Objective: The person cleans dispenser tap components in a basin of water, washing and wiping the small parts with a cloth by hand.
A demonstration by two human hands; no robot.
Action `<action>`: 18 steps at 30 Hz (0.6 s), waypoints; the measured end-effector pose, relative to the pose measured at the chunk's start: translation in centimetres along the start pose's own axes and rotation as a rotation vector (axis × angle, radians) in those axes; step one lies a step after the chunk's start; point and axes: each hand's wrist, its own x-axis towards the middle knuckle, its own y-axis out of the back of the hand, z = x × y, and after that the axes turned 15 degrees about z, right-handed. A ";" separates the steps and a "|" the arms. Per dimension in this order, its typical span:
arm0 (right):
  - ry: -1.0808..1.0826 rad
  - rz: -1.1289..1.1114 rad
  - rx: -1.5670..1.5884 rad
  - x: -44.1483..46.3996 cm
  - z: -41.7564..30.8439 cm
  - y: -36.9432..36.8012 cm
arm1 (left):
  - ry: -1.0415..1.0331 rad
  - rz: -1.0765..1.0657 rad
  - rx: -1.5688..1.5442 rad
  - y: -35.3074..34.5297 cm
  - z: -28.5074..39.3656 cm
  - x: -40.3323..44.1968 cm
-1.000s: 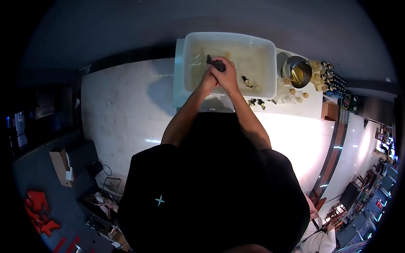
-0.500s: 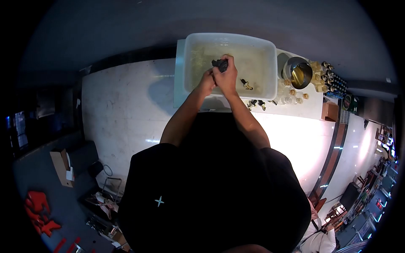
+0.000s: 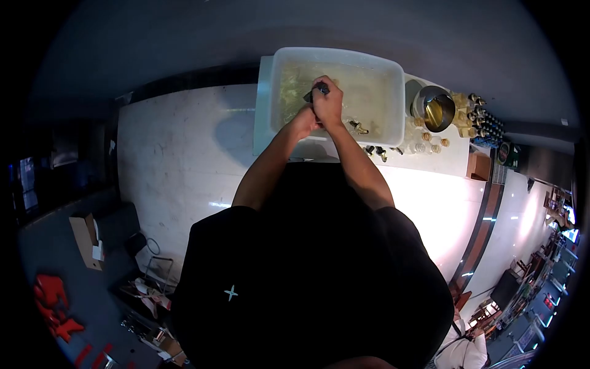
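Observation:
My right hand is closed around a crumpled dark cloth, over the water in a white plastic tub. Just below it, near the tub's front wall, my left hand is also closed, pressed close to the right; whatever lies in its fingers is hidden. A small black and brass-coloured fitting lies in the tub to the right of my hands. Similar black and brass fittings rest outside, along the front of the tub.
Right of the tub stand a shiny metal bowl, several small glass jars and rows of bottles. A cardboard box sits at the table's right end. The pale tabletop stretches left.
Both hands have shifted slightly, the right one up and left, turning the dark cloth. Less of the cloth shows above the fingers.

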 end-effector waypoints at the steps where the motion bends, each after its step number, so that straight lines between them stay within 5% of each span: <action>1: -0.003 -0.011 0.013 0.0 0.1 -0.1 | -0.005 -0.007 0.006 -0.1 0.1 -0.4; 12: -0.001 0.039 0.088 0.7 2.3 0.4 | -0.002 0.077 -0.135 0.4 -0.5 1.3; 16: -0.184 0.121 -0.364 2.0 6.1 3.1 | -0.009 0.037 -0.246 0.8 0.5 0.2; 18: -0.160 -0.008 -0.602 2.0 8.4 4.3 | -0.026 0.099 -0.288 0.6 0.5 0.1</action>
